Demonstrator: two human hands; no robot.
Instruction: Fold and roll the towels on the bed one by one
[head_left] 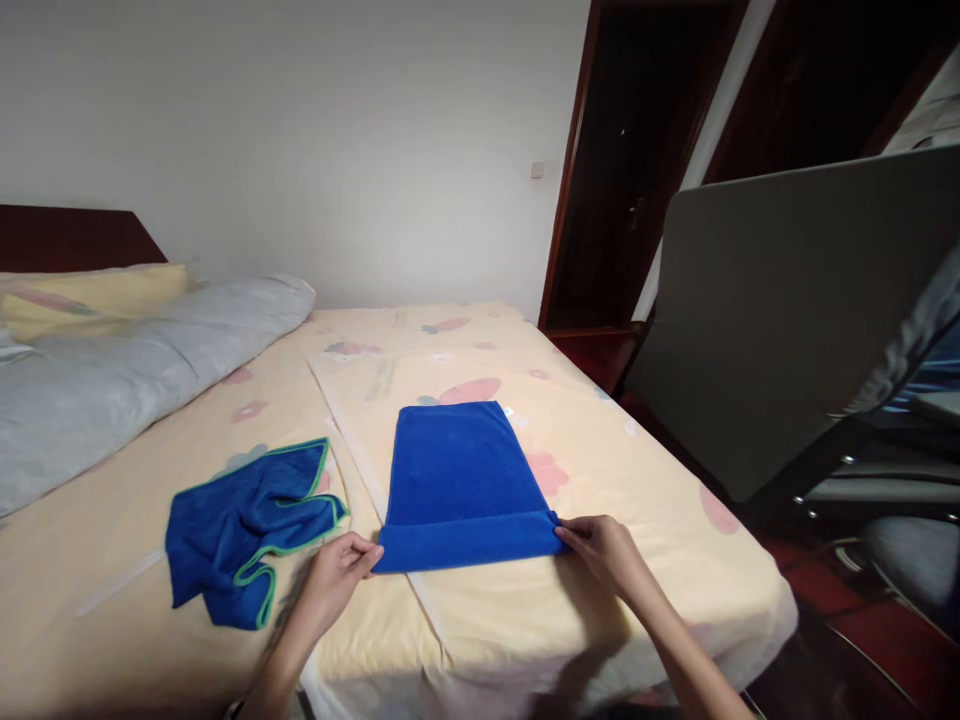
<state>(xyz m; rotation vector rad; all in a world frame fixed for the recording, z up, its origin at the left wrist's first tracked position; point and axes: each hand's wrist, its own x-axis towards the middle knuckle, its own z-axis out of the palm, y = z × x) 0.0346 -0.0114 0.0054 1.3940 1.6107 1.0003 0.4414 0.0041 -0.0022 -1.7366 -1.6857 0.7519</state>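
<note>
And here we have both hands on the blue cloth (457, 460), which lies flat on the bed (660, 570), close to its front edge, a band of it doubled over along the near side. The left hand (341, 570) has the left end of that band, thumb and fingers pinched at the corner; across from it, the right hand (604, 550) grips the right end between thumb and fingers, and the fold runs straight between the two. The single-layer part reaches away towards the wall (337, 130), smooth and flat. Over on the left, just beside the left hand, there's the green-edged cloth (217, 525), darker, crumpled and loose on the bed. Further up that side, a grey quilt (150, 365) lies bunched, with a yellow pillow (97, 300) behind it and the dark headboard (75, 238) at the back. On the right stands a big grey panel (772, 320), a dark door (630, 170) beyond; below the panel, perhaps metal framework (870, 490), though it's too dim to be sure
</note>
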